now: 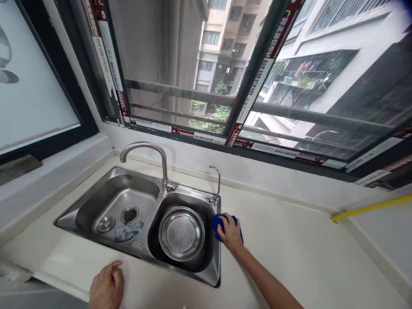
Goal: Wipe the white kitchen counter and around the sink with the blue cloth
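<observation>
My cream stone countertop [289, 257] runs under both hands. A blue cloth [217, 225] lies on it beneath my right hand [231, 231], and a stainless double sink [128, 182] sits set in it just beyond my left hand [107, 285].

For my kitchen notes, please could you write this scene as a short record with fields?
Place: cream countertop under a window
Right hand: holds blue cloth on the countertop, right of the sink
Left hand: empty, on the countertop's near edge
Sink: double-bowl stainless steel sink
Right bowl: round steel strainer
Left bowl: crumpled clear plastic, drain
Behind bowls: gooseneck faucet, small tap
</observation>
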`<state>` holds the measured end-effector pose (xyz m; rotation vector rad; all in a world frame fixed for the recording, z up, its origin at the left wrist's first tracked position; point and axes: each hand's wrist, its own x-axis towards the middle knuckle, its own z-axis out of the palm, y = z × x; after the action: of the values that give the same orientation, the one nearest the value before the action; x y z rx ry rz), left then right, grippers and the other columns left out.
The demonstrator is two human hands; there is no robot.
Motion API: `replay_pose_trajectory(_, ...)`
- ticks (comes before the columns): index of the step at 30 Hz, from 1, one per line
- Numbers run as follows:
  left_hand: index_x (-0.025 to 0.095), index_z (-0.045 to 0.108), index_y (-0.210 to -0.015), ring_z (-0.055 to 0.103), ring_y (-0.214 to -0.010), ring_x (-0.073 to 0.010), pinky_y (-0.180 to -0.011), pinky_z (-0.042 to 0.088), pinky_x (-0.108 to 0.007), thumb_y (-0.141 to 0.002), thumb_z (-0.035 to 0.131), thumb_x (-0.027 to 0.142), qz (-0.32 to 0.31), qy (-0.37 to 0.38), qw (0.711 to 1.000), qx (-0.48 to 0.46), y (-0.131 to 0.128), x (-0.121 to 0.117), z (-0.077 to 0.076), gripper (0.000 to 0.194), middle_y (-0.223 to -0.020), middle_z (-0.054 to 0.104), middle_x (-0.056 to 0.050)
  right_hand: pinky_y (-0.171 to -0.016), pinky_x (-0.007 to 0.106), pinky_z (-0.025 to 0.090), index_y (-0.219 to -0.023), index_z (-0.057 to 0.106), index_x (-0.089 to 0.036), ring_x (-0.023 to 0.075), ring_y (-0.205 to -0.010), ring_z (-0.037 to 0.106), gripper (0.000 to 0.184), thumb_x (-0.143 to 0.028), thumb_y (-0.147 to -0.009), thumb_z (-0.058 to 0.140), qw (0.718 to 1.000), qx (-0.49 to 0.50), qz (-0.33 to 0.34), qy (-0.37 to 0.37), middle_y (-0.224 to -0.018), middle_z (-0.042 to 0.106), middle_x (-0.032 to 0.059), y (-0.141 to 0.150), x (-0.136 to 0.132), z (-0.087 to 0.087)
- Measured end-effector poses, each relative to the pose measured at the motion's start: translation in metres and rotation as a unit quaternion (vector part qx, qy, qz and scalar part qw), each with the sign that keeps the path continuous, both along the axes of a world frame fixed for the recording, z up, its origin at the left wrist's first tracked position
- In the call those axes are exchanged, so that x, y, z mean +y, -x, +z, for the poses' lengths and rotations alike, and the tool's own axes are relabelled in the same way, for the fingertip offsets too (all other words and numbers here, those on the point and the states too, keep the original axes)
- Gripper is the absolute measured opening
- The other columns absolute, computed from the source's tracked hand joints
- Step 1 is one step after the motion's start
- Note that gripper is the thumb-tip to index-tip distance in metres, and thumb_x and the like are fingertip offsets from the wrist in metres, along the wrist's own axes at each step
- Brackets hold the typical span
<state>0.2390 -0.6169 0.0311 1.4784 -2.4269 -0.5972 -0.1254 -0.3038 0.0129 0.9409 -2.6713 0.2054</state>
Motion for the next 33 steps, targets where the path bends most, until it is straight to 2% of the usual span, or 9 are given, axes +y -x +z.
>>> replay_pose_trajectory(4,0.018,0.074,-0.100,0.064,-0.094,-0.0306,-0.086,0.046,-0.043,-0.088,0.029,0.034,0.006,-0.005,1.000,-0.001,0.001,0.000,0.003,0.049,-0.106,0.074,-0.014,-0.113,0.054,0.024,-0.110,0.066,-0.023,0.0251,-0.119,0.051,0.030,-0.029,-0.093,0.042,1.000,0.005,-0.014,0.017,-0.130,0.060,0.0112,0.031,-0.029,0.002)
replay_pose_trajectory(7,0.018,0.074,-0.100,0.064,-0.094,-0.0303,-0.084,0.046,-0.042,-0.088,0.029,0.036,0.017,-0.007,1.000,0.000,0.002,0.001,0.004,0.050,-0.100,0.074,-0.013,-0.111,0.057,0.023,-0.099,0.068,-0.023,0.0268,-0.118,0.050,0.026,-0.027,-0.090,0.043,1.000,0.002,-0.017,0.012,-0.126,0.062,0.0115,0.051,-0.048,0.002)
replay_pose_trajectory(12,0.017,0.074,-0.099,0.063,-0.094,-0.0305,-0.083,0.045,-0.042,-0.087,0.028,0.037,0.021,0.000,1.000,-0.002,0.003,0.003,0.008,0.051,-0.099,0.074,-0.014,-0.110,0.060,0.022,-0.095,0.068,-0.021,0.0288,-0.119,0.048,0.029,-0.024,-0.091,0.039,1.000,-0.009,-0.028,-0.001,-0.124,0.063,0.0143,0.064,-0.059,0.001)
replay_pose_trajectory(18,0.020,0.074,-0.098,0.064,-0.089,-0.0281,-0.075,0.045,-0.039,-0.087,0.031,0.036,0.021,-0.003,1.000,-0.001,0.000,0.000,0.003,0.047,-0.094,0.074,-0.011,-0.114,0.058,0.020,-0.095,0.069,-0.022,0.0278,-0.127,0.047,0.026,-0.024,-0.089,0.044,0.999,-0.019,0.035,-0.022,-0.127,0.063,0.0115,0.043,-0.043,0.008)
replay_pose_trajectory(24,0.019,0.074,-0.095,0.064,-0.089,-0.0276,-0.080,0.046,-0.040,-0.087,0.031,0.036,0.008,0.025,0.999,0.030,-0.002,-0.001,-0.005,0.047,-0.098,0.075,-0.011,-0.118,0.054,0.018,-0.091,0.069,-0.022,0.0244,-0.124,0.052,0.020,-0.024,-0.088,0.049,0.993,-0.011,0.120,-0.010,-0.114,0.069,0.0075,-0.008,-0.018,0.007)
replay_pose_trajectory(28,0.019,0.074,-0.098,0.064,-0.091,-0.0289,-0.084,0.046,-0.041,-0.088,0.029,0.037,0.006,0.021,0.999,0.029,-0.003,0.000,-0.006,0.050,-0.100,0.075,-0.012,-0.122,0.050,0.013,-0.097,0.067,-0.025,0.0207,-0.128,0.052,0.020,-0.026,-0.090,0.049,0.987,-0.007,0.163,0.008,-0.116,0.070,0.0025,-0.039,0.007,0.005)
replay_pose_trajectory(30,0.019,0.074,-0.100,0.063,-0.093,-0.0297,-0.086,0.046,-0.042,-0.088,0.028,0.037,0.008,0.013,1.000,0.021,-0.003,0.000,-0.006,0.051,-0.103,0.074,-0.013,-0.123,0.048,0.011,-0.099,0.067,-0.027,0.0184,-0.129,0.051,0.020,-0.027,-0.091,0.049,0.985,-0.008,0.173,0.016,-0.118,0.069,0.0005,-0.043,0.014,0.004)
replay_pose_trajectory(33,0.019,0.073,-0.101,0.063,-0.093,-0.0301,-0.085,0.046,-0.043,-0.088,0.028,0.037,0.017,-0.007,1.000,0.011,-0.002,-0.001,-0.004,0.051,-0.105,0.074,-0.012,-0.122,0.046,0.014,-0.099,0.067,-0.027,0.0178,-0.127,0.053,0.021,-0.026,-0.091,0.048,0.986,-0.007,0.165,0.034,-0.117,0.069,0.0013,-0.028,0.013,0.003)
